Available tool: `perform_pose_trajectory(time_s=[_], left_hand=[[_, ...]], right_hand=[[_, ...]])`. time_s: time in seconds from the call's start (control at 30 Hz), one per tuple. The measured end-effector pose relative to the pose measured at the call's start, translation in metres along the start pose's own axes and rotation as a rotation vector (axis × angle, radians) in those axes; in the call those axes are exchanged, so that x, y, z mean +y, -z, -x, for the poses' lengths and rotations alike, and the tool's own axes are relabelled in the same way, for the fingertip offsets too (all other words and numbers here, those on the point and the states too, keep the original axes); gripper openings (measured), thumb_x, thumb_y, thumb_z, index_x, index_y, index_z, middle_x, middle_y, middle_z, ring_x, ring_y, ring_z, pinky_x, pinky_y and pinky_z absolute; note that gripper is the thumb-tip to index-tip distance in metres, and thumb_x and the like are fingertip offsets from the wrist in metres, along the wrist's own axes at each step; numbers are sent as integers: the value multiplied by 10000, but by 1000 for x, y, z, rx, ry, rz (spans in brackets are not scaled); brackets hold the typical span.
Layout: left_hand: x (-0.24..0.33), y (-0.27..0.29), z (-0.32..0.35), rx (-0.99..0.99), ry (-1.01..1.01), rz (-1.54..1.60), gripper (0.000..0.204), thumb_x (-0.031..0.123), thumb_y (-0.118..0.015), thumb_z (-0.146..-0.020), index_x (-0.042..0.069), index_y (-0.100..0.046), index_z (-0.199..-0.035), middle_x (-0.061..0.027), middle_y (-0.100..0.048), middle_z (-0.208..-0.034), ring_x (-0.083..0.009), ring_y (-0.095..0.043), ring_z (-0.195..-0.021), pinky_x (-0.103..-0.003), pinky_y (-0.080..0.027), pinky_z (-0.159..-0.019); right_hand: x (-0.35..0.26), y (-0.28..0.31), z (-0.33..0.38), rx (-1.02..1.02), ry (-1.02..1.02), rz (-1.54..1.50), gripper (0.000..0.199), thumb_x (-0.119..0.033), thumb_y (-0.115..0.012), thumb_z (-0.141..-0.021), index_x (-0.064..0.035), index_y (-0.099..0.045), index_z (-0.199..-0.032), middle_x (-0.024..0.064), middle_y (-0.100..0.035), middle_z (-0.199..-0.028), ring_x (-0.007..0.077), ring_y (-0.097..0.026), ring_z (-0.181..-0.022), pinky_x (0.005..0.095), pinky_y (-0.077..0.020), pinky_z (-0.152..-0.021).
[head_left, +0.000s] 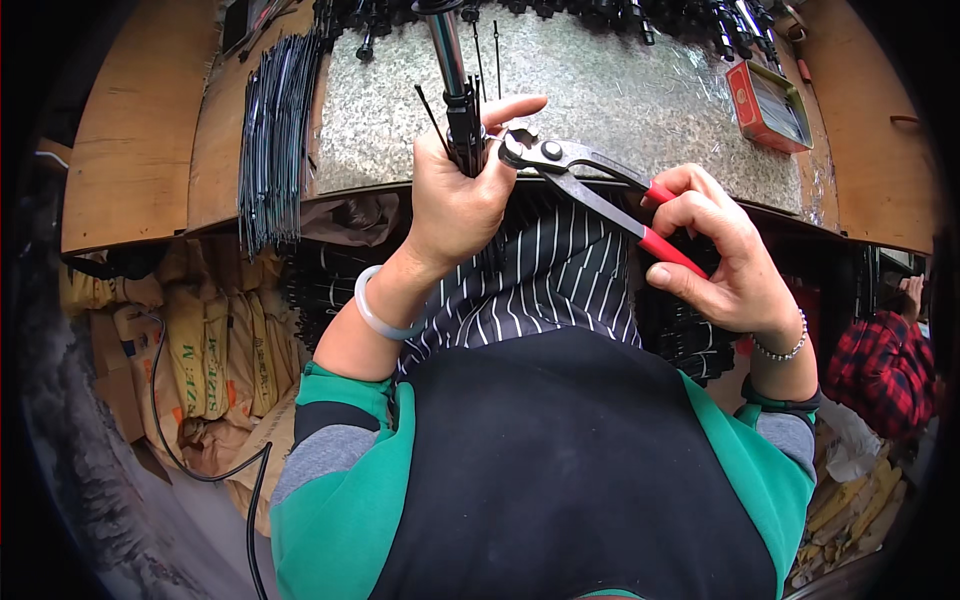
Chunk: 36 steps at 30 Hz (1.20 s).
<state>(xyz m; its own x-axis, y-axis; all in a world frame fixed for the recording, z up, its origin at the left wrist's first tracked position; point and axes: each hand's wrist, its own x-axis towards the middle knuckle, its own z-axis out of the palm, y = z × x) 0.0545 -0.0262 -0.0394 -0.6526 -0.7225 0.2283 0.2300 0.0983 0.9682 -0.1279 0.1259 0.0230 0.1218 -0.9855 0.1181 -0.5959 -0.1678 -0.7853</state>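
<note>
My left hand is closed around what looks like an umbrella frame, a shiny metal shaft with black folded ribs. Its index finger sticks out to the right. A pair of end-cutting pincers with red grips is in my right hand, the handles spread apart. The pincers' jaws are close by my left thumb, beside the frame's black collar. Whether anything sits between the jaws is too small to tell. Loose thin ribs stand up around the shaft.
A thick bundle of thin black ribs hangs over the table's edge at left. More black frames line the far side of the metal-topped table. At right stands a red box. Another person's plaid sleeve is far right; sacks lie lower left.
</note>
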Motion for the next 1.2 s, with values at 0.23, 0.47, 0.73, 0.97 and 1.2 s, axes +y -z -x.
perform_pose_trajectory(time_s=[0.23,0.47,0.73,0.97,1.2], left_hand=[[-2,-1,1,10,-31,-35,279,105,-511,-896,-88,-544,-1094,63,-455,-559,26,-340,-411,-147,-232,-357],[6,0,2,-101,-107,-63,312,127,-543,-879,-90,-545,-1104,47,-439,-619,9,-363,-462,-151,-255,-394],[6,0,6,-82,-8,10,243,41,-509,-852,-56,-583,-1062,0,-561,-744,-28,-463,-613,-180,-356,-535],[4,2,3,-163,-50,-23,367,152,-545,-880,-106,-508,-1138,45,-459,-676,13,-365,-473,-138,-250,-416],[6,3,4,-168,-24,-4,383,170,-563,-868,-108,-515,-1127,35,-454,-663,-1,-377,-485,-147,-286,-428]], right_hand=[[-4,-1,-1,40,1,176,264,-120,-700,-708,-19,-527,-880,154,-510,-977,246,-508,-873,310,-410,-762],[1,-1,8,-204,-368,-490,309,-142,-664,-789,19,-433,-916,69,-573,-668,130,-547,-524,243,-450,-497],[8,-29,7,83,-15,209,559,-100,-730,-695,14,-382,-1117,170,-543,-796,246,-584,-746,330,-463,-657],[9,-19,6,-561,-642,-1030,355,-51,-675,-722,40,-481,-1005,58,-504,-498,111,-500,-372,234,-441,-411],[18,-25,10,143,164,297,389,-5,-611,-739,53,-456,-1091,127,-564,-833,206,-608,-774,327,-492,-637]])
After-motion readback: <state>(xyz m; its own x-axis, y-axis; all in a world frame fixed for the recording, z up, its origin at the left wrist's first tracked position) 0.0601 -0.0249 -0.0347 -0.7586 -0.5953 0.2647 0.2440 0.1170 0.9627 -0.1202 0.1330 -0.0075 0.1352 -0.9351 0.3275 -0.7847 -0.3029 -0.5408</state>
